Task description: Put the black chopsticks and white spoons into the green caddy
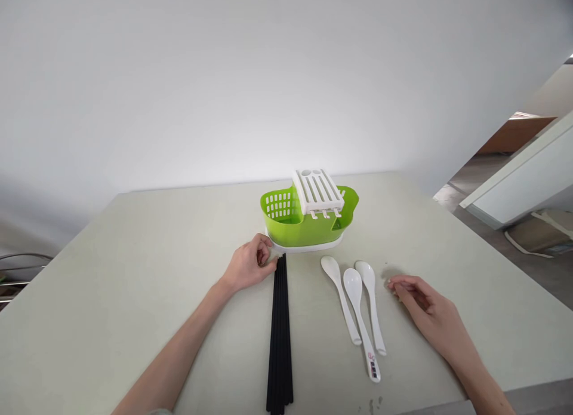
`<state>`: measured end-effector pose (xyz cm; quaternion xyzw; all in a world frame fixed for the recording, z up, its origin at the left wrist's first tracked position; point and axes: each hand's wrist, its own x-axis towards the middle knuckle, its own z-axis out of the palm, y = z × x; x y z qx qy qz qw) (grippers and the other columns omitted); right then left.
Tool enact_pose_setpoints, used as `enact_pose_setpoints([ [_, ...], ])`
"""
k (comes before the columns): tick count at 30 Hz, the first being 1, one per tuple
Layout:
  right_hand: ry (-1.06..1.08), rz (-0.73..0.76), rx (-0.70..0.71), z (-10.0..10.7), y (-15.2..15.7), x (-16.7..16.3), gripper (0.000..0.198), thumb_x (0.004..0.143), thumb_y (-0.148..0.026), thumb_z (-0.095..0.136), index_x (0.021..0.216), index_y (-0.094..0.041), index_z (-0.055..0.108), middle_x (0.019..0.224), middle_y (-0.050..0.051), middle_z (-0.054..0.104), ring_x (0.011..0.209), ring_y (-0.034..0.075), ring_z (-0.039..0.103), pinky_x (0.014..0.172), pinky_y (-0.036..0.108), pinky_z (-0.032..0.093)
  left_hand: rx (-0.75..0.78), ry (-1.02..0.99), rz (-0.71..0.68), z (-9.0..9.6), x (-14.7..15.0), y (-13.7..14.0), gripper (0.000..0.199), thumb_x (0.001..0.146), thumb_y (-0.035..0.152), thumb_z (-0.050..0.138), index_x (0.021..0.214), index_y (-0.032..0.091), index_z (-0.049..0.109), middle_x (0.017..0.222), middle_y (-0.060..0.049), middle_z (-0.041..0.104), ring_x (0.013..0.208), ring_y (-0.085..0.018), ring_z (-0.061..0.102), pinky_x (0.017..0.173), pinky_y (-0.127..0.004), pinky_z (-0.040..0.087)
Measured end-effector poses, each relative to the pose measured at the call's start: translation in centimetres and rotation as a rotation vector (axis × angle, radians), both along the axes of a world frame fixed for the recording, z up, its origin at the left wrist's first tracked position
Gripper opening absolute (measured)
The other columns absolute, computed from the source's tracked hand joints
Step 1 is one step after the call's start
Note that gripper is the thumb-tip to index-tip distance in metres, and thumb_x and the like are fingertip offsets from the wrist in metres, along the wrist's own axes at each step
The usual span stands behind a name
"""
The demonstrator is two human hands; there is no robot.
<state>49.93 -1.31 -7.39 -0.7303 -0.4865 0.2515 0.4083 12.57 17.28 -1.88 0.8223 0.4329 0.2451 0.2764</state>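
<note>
My left hand (253, 261) rests on the table with fingers curled and the thumb apart from them. Its thumb is by the far tips of a bundle of black chopsticks (280, 337), and its fingertips are at the white base of a green plastic cutlery basket (308, 233). A white slotted rack (317, 191) with small hooks sits across the basket's top. To the right lie three white spoons (353, 283), bowls pointing away from me. Beyond them, my right hand (430, 313) lies loosely bent on the table, holding nothing.
The pale table (179, 242) meets a white wall (268, 92) behind the basket. Some dark wet spots (371, 405) mark its front. On the floor at right are a white panel (528, 170) and a brownish bag-like thing (541, 231). A metal rack (24, 269) stands at far left.
</note>
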Motion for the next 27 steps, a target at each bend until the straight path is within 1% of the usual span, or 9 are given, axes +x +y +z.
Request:
enact_pose_setpoints([
  [2,0.002,-0.003,0.004,-0.03,0.02,0.02,0.036,0.096,-0.058,0.059,0.105,-0.025,0.073,0.112,0.006,0.079,0.101,0.023,0.075,0.082,0.028,0.059,0.017,0.015,-0.04,0.12,0.12,-0.2,0.022,0.081,0.025,0.063,0.096,0.025,0.047,0.062,0.01,0.045,0.054,-0.013,0.044,0.06,-0.027,0.04],
  [4,-0.002,0.0,0.002,-0.07,0.05,0.07,0.036,0.095,-0.058,0.06,0.105,-0.025,0.073,0.112,0.007,0.079,0.101,0.024,0.075,0.083,0.028,0.059,0.041,0.028,-0.069,0.22,0.22,-0.35,0.022,0.081,0.024,0.063,0.095,0.025,0.046,0.063,0.01,0.044,0.054,-0.012,0.042,0.06,-0.026,0.04],
  [11,-0.026,0.003,0.01,-0.09,0.05,0.17,0.037,0.096,-0.059,0.059,0.105,-0.026,0.073,0.113,0.007,0.079,0.099,0.024,0.074,0.08,0.028,0.059,0.083,0.06,-0.105,0.25,0.21,-0.45,0.022,0.081,0.019,0.062,0.096,0.024,0.046,0.066,0.01,0.048,0.058,-0.012,0.045,0.064,-0.025,0.042],
  [15,-0.024,0.005,0.008,-0.21,-0.01,0.16,0.037,0.096,-0.059,0.059,0.105,-0.026,0.073,0.111,0.006,0.079,0.098,0.023,0.075,0.082,0.029,0.059,0.096,0.081,-0.122,0.35,0.25,-0.51,0.021,0.082,0.02,0.062,0.096,0.024,0.047,0.066,0.009,0.049,0.058,-0.012,0.046,0.067,-0.027,0.043],
  [21,-0.009,0.013,0.01,-0.43,-0.11,0.27,0.036,0.097,-0.058,0.059,0.106,-0.026,0.073,0.113,0.006,0.079,0.101,0.023,0.074,0.082,0.028,0.059,0.096,0.091,-0.119,0.37,0.33,-0.56,0.021,0.082,0.023,0.063,0.097,0.024,0.048,0.066,0.009,0.05,0.058,-0.013,0.047,0.07,-0.029,0.045],
  [27,-0.006,0.013,0.008,-0.69,-0.06,0.47,0.035,0.097,-0.058,0.059,0.107,-0.027,0.072,0.11,0.005,0.079,0.1,0.022,0.074,0.082,0.028,0.058,0.102,0.101,-0.134,0.32,0.27,-0.55,0.023,0.083,0.023,0.064,0.1,0.024,0.049,0.066,0.009,0.051,0.059,-0.013,0.049,0.072,-0.03,0.046],
])
